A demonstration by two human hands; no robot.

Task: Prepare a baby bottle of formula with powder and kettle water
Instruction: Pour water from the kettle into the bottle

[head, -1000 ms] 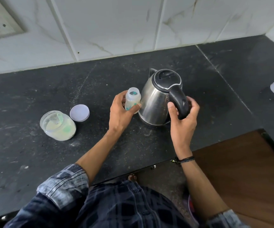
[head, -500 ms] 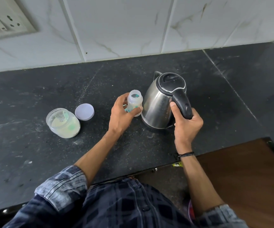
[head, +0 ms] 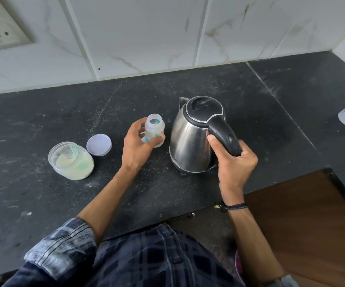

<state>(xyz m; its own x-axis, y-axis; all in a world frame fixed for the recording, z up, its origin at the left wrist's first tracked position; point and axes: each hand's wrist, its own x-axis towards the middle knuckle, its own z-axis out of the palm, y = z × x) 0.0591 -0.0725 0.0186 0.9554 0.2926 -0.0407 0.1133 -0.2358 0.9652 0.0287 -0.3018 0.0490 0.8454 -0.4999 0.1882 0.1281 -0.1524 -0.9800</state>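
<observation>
1 translucent uncapped bottle (head: 154, 129), upright in left hand (head: 135, 148), beside kettle (head: 189, 143).

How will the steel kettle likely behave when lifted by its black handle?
The steel kettle is probably rigid and, if full, heavy; the closed lid hides its fill level. With the right hand gripping the offset handle, it would likely tilt spout-down. Its wide base suggests it resists tipping.

Left hand (head: 135, 145), right hand (head: 234, 162) curled (gripping)
</observation>
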